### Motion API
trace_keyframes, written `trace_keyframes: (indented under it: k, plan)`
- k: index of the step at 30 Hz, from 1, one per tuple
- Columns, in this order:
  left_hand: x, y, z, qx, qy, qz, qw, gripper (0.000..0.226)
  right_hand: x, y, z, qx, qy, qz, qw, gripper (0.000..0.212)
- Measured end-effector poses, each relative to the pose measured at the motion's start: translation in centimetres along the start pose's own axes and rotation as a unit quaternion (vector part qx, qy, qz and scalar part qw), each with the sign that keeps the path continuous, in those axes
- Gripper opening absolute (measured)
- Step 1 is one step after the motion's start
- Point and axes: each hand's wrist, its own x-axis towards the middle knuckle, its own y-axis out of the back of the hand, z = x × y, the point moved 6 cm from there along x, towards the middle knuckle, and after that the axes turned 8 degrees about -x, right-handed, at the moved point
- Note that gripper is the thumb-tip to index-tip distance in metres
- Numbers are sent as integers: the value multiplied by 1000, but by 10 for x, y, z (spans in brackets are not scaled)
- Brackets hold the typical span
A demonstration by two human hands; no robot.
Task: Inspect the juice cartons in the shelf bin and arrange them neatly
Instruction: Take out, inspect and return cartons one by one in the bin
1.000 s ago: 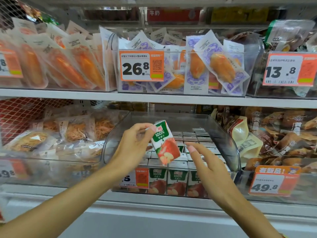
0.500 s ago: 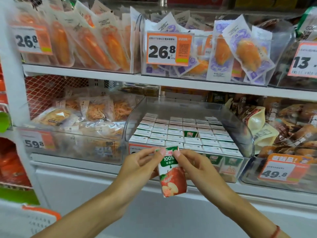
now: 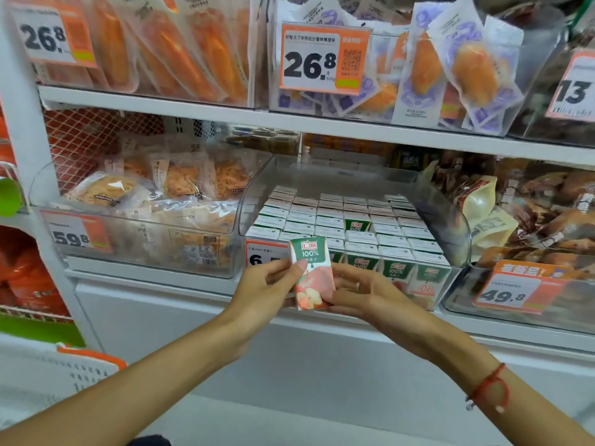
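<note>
We pinch the small apple juice carton (image 3: 311, 273) by its side edges between left hand (image 3: 269, 286) and right hand (image 3: 367, 292) (light, stiff-cornered, likely dents if squeezed).

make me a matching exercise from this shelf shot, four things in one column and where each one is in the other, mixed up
Things
1. small green and white juice carton with apple picture
2. orange 49.8 price tag
3. clear plastic shelf bin
4. red string bracelet

Places
A. on the right wrist
B. lower shelf, filled with rows of cartons
C. held between left hand and right hand
D. front of the bin at far right

Pairs: 1-C, 2-D, 3-B, 4-A
</note>
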Motion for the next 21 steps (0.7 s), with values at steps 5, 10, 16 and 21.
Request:
trace_keyframes:
  k: [5, 10, 16, 21]
  plan:
    - [1, 3, 7, 1, -38, 21, 999, 19, 0, 8, -2, -14, 19, 92, 995, 50]
    - [2, 4, 12, 37, -63, 15, 997, 22, -5, 10, -10, -116, 65, 205, 970, 56]
    - [7, 11, 6, 56, -12, -5, 998, 21, -1, 8, -12, -100, 75, 190, 974, 20]
    - [5, 11, 5, 79, -11, -30, 996, 10, 5, 13, 1, -8, 3, 149, 989, 30]
